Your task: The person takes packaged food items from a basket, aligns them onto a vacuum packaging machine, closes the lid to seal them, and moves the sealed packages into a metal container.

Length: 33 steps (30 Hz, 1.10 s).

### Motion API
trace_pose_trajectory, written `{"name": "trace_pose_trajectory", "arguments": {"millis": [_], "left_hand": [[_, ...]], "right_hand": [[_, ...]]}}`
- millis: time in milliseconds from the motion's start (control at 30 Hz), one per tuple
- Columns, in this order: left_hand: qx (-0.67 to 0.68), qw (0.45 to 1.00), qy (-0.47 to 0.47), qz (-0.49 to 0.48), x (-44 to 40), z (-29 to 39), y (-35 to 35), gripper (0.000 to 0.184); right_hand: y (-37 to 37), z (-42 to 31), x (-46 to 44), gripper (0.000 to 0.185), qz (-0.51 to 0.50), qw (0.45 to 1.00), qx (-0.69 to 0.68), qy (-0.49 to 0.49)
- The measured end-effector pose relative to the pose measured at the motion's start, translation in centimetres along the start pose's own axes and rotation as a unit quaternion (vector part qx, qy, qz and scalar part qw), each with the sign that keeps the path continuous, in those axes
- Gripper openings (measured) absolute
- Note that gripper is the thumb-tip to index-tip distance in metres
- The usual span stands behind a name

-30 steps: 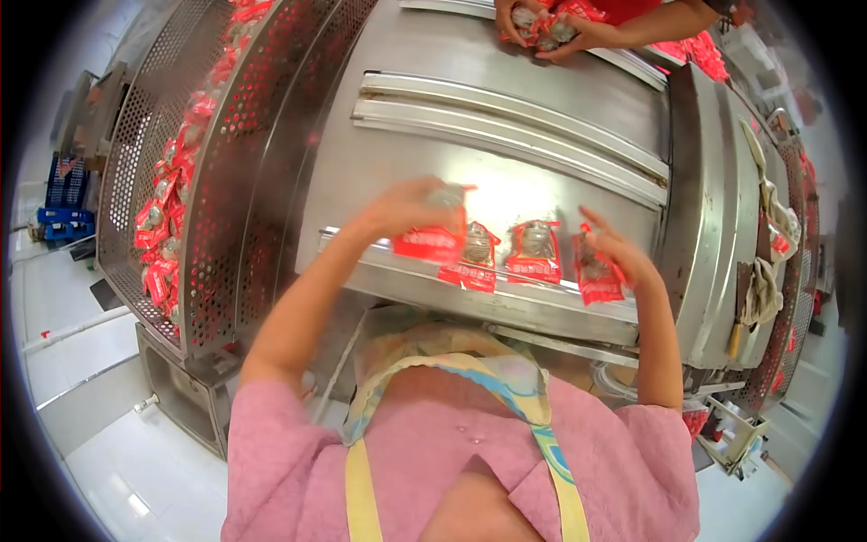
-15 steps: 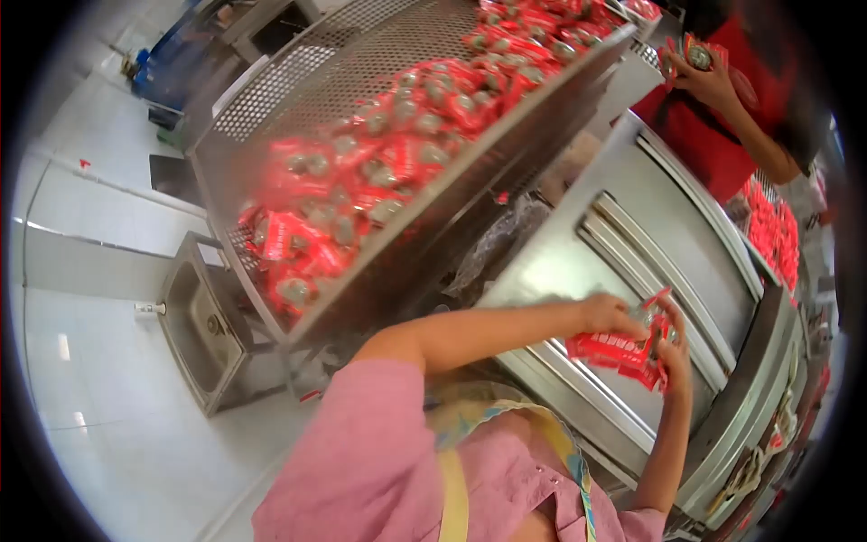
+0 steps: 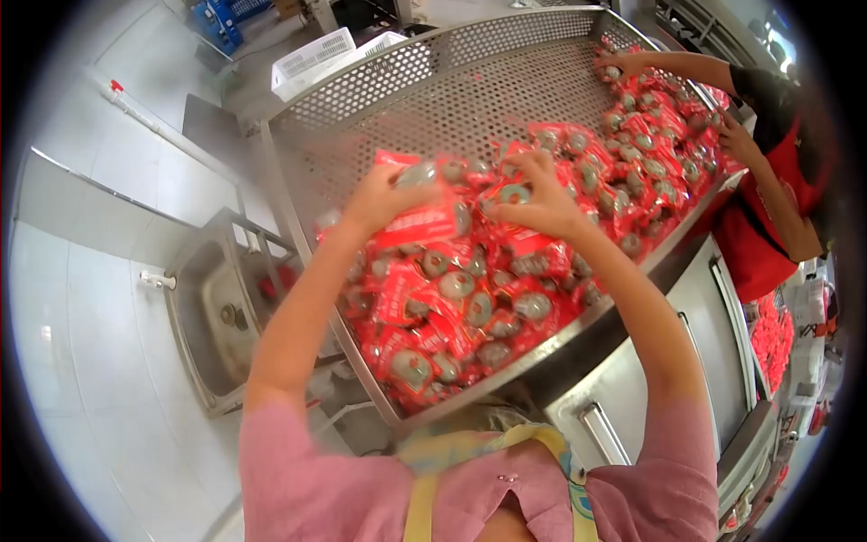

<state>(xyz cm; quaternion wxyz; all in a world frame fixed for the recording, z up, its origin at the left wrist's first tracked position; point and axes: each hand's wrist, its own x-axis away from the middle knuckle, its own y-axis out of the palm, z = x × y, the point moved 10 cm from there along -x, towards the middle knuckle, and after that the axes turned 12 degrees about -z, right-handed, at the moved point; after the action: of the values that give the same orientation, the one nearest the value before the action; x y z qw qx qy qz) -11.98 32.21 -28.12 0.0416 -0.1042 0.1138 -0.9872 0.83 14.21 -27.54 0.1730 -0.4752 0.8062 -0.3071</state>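
Note:
A perforated metal tray holds a heap of red and clear plastic packets with round grey-green contents. Over the heap's left part, my left hand is closed around a red packet, its thumb and fingers on the upper edge. To its right, my right hand reaches down among the packets, thumb and fingers curled about another red packet with a round greenish item showing. The packets under both hands are partly hidden, and the left hand's is a little blurred.
At the upper right, a co-worker's hands are at the tray's far end. A metal sink stands at left, white baskets behind the tray. A steel counter lies at right; more red packets lie beyond it.
My view has swung left to the tray. Both hands, earlier holding a red packet over the steel counter, are now apart over the heap. The co-worker's hands have moved to the tray.

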Motion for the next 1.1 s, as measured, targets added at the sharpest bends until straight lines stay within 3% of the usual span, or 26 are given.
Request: {"name": "trace_pose_trajectory", "arguments": {"millis": [33, 133, 233, 267, 400, 467, 500, 533, 600, 633, 667, 700, 733, 767, 800, 900, 1033, 1100], "left_hand": [[-0.021, 0.999, -0.038, 0.018, -0.2, -2.8, -1.9, 0.052], [-0.38, 0.922, -0.045, 0.056, 1.4, -4.3, -2.4, 0.061], [-0.485, 0.872, -0.056, 0.023, 1.6, -6.9, -1.2, 0.075], [-0.463, 0.884, -0.063, -0.02, 1.4, -7.0, -1.0, 0.081], [-0.496, 0.867, -0.025, 0.034, 0.5, -7.0, 0.0, 0.084], [-0.478, 0.877, -0.013, 0.045, -0.1, -5.8, 0.0, 0.084], [-0.469, 0.882, -0.004, 0.043, -0.6, -5.3, 0.5, 0.084], [-0.485, 0.873, 0.013, 0.055, -1.0, -4.9, 0.7, 0.082], [-0.513, 0.854, 0.044, 0.075, -1.2, -5.0, 1.2, 0.078], [-0.526, 0.844, 0.063, 0.083, -1.5, -5.1, 1.6, 0.075], [-0.527, 0.843, 0.079, 0.075, -1.9, -4.9, 2.4, 0.071], [-0.527, 0.842, 0.098, 0.062, -2.1, -5.5, 2.6, 0.066], [-0.529, 0.84, 0.114, 0.049, -2.9, -5.6, 3.3, 0.065], [-0.528, 0.839, 0.124, 0.041, -3.6, -5.3, 4.0, 0.064], [-0.53, 0.837, 0.13, 0.038, -4.3, -5.0, 4.5, 0.063], [-0.541, 0.83, 0.131, 0.025, -6.9, -4.2, 6.6, 0.059], [-0.559, 0.818, 0.133, 0.012, -10.6, -0.8, 11.8, 0.056], [-0.562, 0.814, 0.144, 0.005, -12.0, 1.8, 15.6, 0.054]], "right_hand": [[1.6, 0.4, -1.9, 0.086, -0.016, 0.999, 0.037, -0.011], [3.3, 0.0, -5.7, 0.087, -0.009, 0.986, 0.165, -0.004], [2.8, 0.6, -8.1, 0.09, 0.036, 0.974, 0.224, 0.021], [2.5, 0.7, -8.7, 0.091, 0.057, 0.969, 0.24, 0.034], [4.6, 1.7, -9.2, 0.092, 0.144, 0.921, 0.362, 0.024], [7.8, 3.9, -9.1, 0.088, 0.032, 0.952, 0.297, 0.063], [8.4, 4.0, -8.1, 0.084, -0.052, 0.971, 0.202, 0.119], [7.7, 3.2, -6.6, 0.074, -0.056, 0.974, 0.174, 0.135], [7.5, 1.5, -3.8, 0.06, -0.011, 0.974, 0.223, 0.028], [6.5, -1.2, -0.6, 0.047, 0.112, 0.925, 0.359, -0.048], [3.6, -1.9, 2.8, 0.043, 0.164, 0.96, 0.227, 0.016], [3.8, -2.7, 5.4, 0.041, 0.133, 0.961, 0.243, 0.005], [4.1, -2.3, 8.5, 0.046, 0.167, 0.968, 0.187, 0.004], [3.9, -3.2, 12.8, 0.051, 0.221, 0.951, 0.215, 0.018], [4.1, -3.9, 16.2, 0.056, 0.173, 0.951, 0.249, 0.056], [3.9, -6.7, 30.1, 0.043, 0.245, 0.959, 0.137, 0.026], [11.3, -4.3, 51.9, 0.036, 0.336, 0.903, 0.079, 0.255], [17.2, -4.4, 63.1, 0.032, 0.387, 0.829, 0.077, 0.398]]}}
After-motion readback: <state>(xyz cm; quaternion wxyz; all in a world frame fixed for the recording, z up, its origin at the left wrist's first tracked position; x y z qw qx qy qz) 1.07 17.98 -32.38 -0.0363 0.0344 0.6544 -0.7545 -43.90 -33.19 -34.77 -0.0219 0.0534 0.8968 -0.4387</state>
